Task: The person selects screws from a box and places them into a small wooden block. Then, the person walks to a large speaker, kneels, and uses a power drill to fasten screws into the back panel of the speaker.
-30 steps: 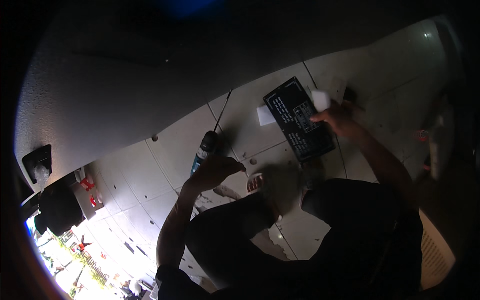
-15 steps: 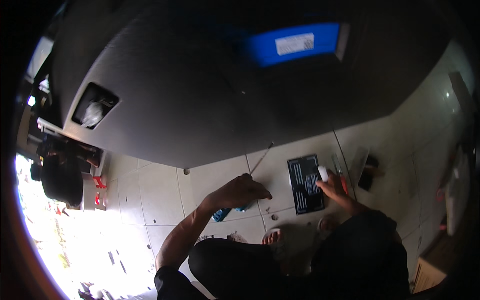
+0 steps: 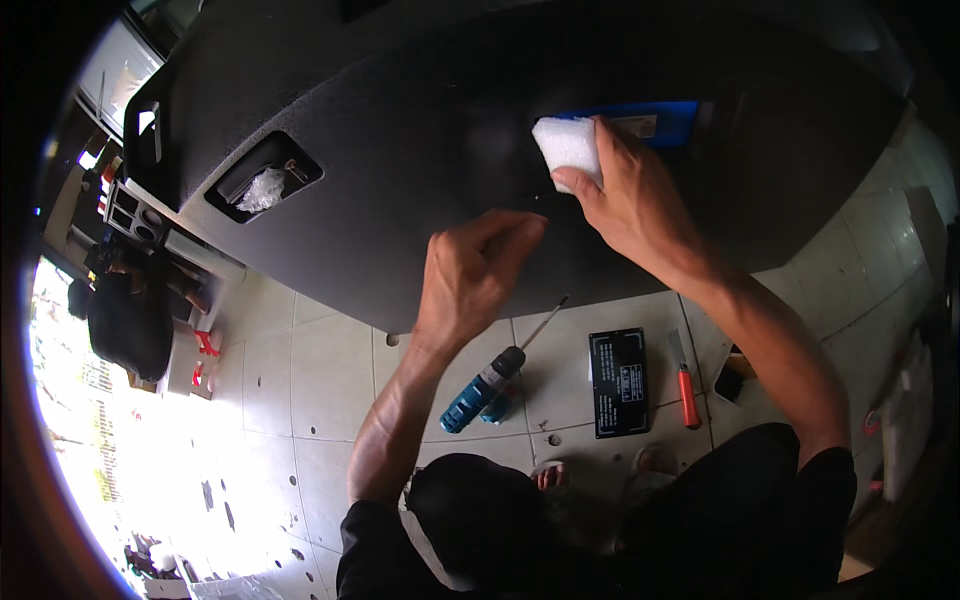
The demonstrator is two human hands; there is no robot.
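My right hand grips a white foam block against the large dark panel. The foam is at the left end of a cutout where a blue thing with a white label shows; my hand covers part of it. My left hand is raised in front of the panel, lower and to the left. Its fingertips are pinched together, and whatever may be between them is hidden. Below it, a blue cordless drill with a long bit lies on the floor.
A black plate with white print lies on the tiled floor, beside a red-handled blade tool. Crumpled clear plastic sits in a recess at the panel's left. A person in dark clothing is at the far left.
My right hand has lifted the foam block from above the black plate up to the panel's cutout. My left hand has risen from over the drill to the panel.
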